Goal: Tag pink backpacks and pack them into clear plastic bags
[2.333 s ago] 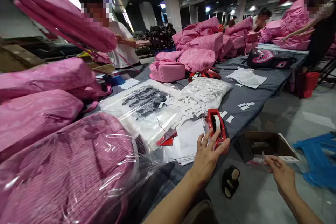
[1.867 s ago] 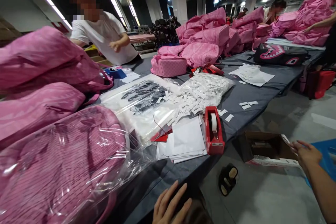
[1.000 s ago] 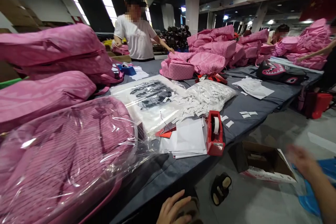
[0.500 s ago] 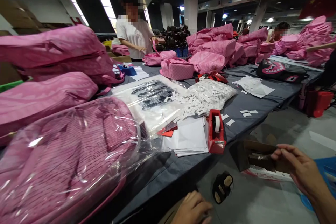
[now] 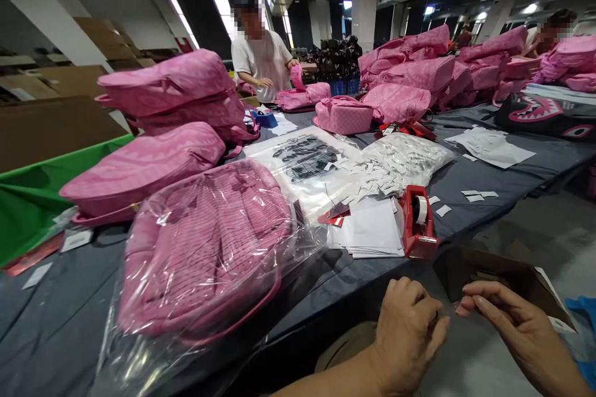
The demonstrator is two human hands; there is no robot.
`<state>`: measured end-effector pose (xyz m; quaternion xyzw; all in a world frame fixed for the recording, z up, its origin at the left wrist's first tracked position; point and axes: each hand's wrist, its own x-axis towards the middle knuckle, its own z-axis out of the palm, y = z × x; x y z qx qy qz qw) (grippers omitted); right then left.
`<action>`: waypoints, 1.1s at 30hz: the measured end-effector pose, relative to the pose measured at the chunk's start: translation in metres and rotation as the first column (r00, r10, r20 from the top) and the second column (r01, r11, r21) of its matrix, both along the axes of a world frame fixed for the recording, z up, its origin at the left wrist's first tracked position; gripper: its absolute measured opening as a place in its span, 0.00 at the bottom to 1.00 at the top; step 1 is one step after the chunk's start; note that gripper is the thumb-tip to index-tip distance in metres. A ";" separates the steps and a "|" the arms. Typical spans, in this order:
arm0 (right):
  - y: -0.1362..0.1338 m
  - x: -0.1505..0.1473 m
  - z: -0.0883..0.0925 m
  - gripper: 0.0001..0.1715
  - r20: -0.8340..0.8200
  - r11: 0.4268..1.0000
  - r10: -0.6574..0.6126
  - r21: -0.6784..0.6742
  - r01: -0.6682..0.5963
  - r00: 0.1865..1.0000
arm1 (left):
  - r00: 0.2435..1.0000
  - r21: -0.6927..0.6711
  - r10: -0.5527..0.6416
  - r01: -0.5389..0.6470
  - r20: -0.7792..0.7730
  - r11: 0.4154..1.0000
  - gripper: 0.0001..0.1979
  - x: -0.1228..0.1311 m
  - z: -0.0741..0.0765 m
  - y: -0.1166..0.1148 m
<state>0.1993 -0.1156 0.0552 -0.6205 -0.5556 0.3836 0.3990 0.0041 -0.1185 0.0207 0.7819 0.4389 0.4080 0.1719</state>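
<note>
My left hand (image 5: 410,325) is closed in front of the table edge, its thumb and fingers curled together. Close beside it on the right, my right hand (image 5: 514,322) pinches with thumb and forefinger. Whatever either hand holds is too small or hidden to make out. Behind my right hand is an open brown cardboard box (image 5: 493,260) below the table. On the table, a red tape dispenser (image 5: 421,236) with a white roll stands next to a stack of white paper (image 5: 375,229). Left of these, a pink backpack (image 5: 209,248) lies inside a clear plastic bag.
More pink backpacks (image 5: 177,99) are piled at the left, others (image 5: 405,74) at the back. A clear bag of small white labels (image 5: 405,158) spills at mid-table. A green-lined bin (image 5: 46,192) stands left. Across the table, a person in a white shirt (image 5: 261,62) handles a pink bag.
My left hand has risen and moved right, close to my right hand. My right hand has come down and left from the box edge. The view has swung left.
</note>
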 end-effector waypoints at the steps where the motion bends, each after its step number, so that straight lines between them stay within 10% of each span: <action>1: -0.001 -0.002 -0.001 0.33 -0.001 1.000 0.013 0.001 -0.013 1.000 | 1.000 -0.102 -0.020 0.022 0.021 0.994 0.02 -0.003 0.000 -0.001; 5: 0.005 0.009 -0.005 0.28 -0.086 0.997 0.037 -0.061 -0.042 0.996 | 0.985 -0.424 -0.069 0.131 0.158 0.896 0.02 -0.016 0.003 -0.004; 11: 0.002 0.021 -0.020 0.23 -0.570 0.863 -0.404 0.022 0.505 0.715 | 0.748 -0.641 0.200 0.362 0.633 0.676 0.11 -0.034 -0.004 -0.004; 16: -0.034 -0.049 -0.055 0.24 -0.443 0.985 -0.124 -0.165 0.055 0.888 | 0.571 -0.639 0.341 0.473 0.747 0.607 0.23 -0.039 -0.004 -0.006; 26: -0.015 -0.087 -0.041 0.19 -0.158 0.968 -0.161 0.167 0.187 0.974 | 0.597 -0.710 0.426 0.386 0.679 0.589 0.20 -0.039 0.002 -0.009; 29: -0.019 -0.086 -0.044 0.12 0.103 0.909 -0.140 0.407 0.087 0.985 | 0.574 -0.716 0.455 0.389 0.681 0.580 0.22 -0.038 -0.002 -0.009; 33: -0.022 -0.075 -0.050 0.14 0.512 0.693 -0.018 0.625 -0.359 0.859 | 0.531 -0.734 0.514 0.400 0.673 0.548 0.23 -0.039 -0.005 -0.010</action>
